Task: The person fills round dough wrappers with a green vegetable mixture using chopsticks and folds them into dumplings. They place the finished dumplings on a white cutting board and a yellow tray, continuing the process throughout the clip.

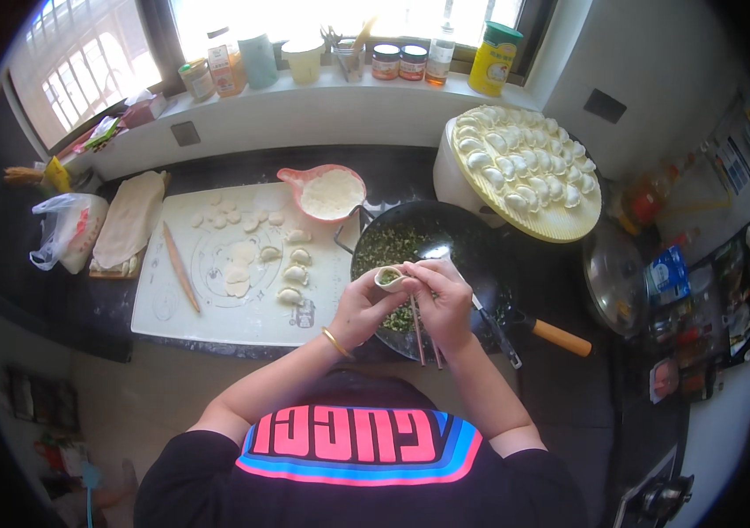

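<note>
Over big dark wok (pixel 485 238), we had left hand (pixel 362 306) and right hand (pixel 445 305) raised close together, fingers curled in, not spread. Right had pair of chopsticks (pixel 417 330) poking out underneath, back toward us. Both sets of fingertips pinched dough wrapper (pixel 383 285) from either side, top open, green filling (pixel 388 277) showing. Our guess on feel: super light, soft, bit stretchy, maybe tacky, easy to tear if we squeezed. Best hold, we figured: light pinch on rim, belly cradled from below, filling kept off edge.
</note>
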Available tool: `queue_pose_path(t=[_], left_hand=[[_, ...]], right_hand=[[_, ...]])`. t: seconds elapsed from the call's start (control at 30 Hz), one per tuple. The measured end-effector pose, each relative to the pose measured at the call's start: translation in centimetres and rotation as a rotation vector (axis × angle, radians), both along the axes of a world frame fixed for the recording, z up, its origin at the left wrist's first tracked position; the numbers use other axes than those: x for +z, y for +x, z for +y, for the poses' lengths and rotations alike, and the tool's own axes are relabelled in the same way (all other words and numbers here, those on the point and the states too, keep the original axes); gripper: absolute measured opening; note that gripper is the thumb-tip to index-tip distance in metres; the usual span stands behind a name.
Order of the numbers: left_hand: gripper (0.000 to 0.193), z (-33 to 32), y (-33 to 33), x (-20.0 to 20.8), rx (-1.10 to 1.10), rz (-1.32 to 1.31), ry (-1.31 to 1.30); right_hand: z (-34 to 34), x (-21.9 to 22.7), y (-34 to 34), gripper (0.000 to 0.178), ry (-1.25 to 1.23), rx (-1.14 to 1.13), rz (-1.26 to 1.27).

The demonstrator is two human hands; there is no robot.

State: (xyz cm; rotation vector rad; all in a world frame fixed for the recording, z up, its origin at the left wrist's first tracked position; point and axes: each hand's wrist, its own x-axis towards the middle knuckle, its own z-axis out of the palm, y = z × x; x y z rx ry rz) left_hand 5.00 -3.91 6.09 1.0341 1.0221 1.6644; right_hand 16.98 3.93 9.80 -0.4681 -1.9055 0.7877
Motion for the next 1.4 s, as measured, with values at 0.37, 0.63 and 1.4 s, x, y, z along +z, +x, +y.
queue_pose_path(t=[0.37, 0.63, 1.4], left_hand=[[0.049, -0.2, 0.1, 0.4, -0.002, 0.061, -0.003], [0.052, -0.2, -0.2, 0.3, -0.01, 0.094, 0.024], [0.062, -0.7, -0.3, 0.5, -0.053, 0.166, -0.005]], right_hand=[[0.1, -0.8, -1.0, 0.01, 0.271, -0.115, -0.051], [0.3, 0.3, -0.4, 0.009, 0.013, 0.033, -0.053], [0.7, -0.5, -1.3, 0.006, 0.182, -0.038, -0.046]])
